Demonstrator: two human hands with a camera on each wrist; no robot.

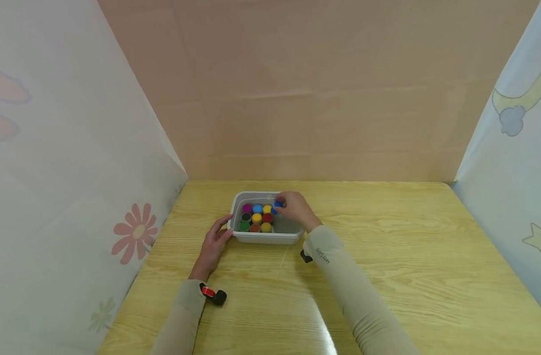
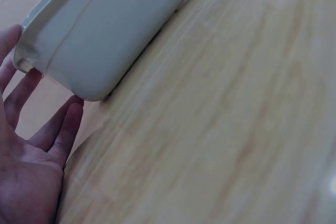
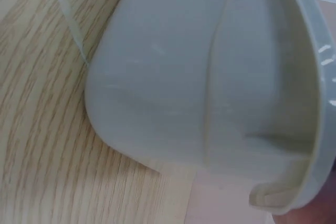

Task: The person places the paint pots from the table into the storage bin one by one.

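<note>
We see the right hand (image 1: 294,208) pinching a blue-capped pot (image 1: 276,206) over the tub's (image 1: 266,238) far right; left hand (image 1: 214,241) open, bracing the tub. A loose pinch may drop it, toppling 8 pots (image 1: 256,217).

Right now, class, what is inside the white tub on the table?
The white tub holds small pots with coloured lids, packed in rows on its left side. The right hand pinches a blue-lidded pot and covers the tub's right side. The left hand touches the outside.

The tub (image 1: 266,238) looks smooth, matt grey plastic; the table (image 1: 385,256) is glossy light-grained wood.
</note>
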